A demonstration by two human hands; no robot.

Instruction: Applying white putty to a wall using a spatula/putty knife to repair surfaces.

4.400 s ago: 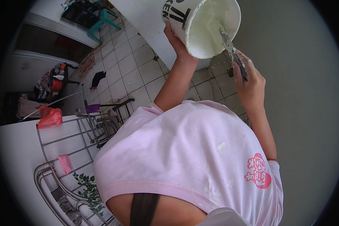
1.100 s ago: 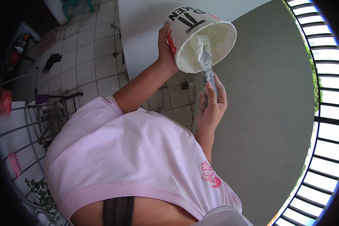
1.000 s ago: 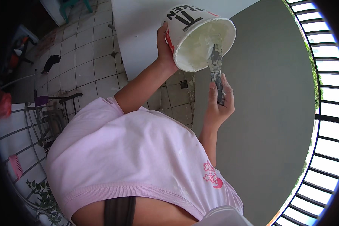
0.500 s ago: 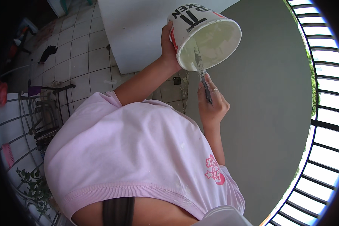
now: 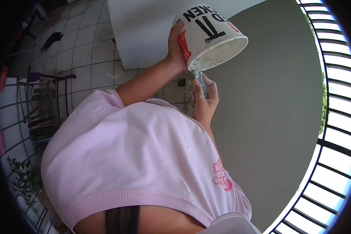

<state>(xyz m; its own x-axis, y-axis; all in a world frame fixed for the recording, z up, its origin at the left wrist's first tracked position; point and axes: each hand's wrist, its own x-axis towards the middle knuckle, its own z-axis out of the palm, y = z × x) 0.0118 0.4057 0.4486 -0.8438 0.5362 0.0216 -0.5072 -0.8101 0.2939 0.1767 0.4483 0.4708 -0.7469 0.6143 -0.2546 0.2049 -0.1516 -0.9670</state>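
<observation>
Your left grip is wrapping around the left side of the white bucket, its fingers spreading along the outer wall near the black and red lettering. The bucket is hanging up ahead of you, and it is tilting so that its mouth is facing back toward you and slightly down. White paste is lining the inside, and some is smearing along the rim.

Your right grip is sitting lower and nearer your chest — thumb and fingers pressing together, pinching the handle of the grey putty knife. The knife is pointing upward, and its paste-coated upper end is meeting the left end of the bucket's rim; how far it is reaching inside you cannot tell from here. Pale residue is coating the fingers of that hand.

Your pink shirt is filling the middle of the view. A smooth grey wall is stretching along your right, with black bars standing beyond it. A white panel is rising behind your left forearm. On the tiled floor to your left, 1 black cloth is lying — well apart from both hands.
</observation>
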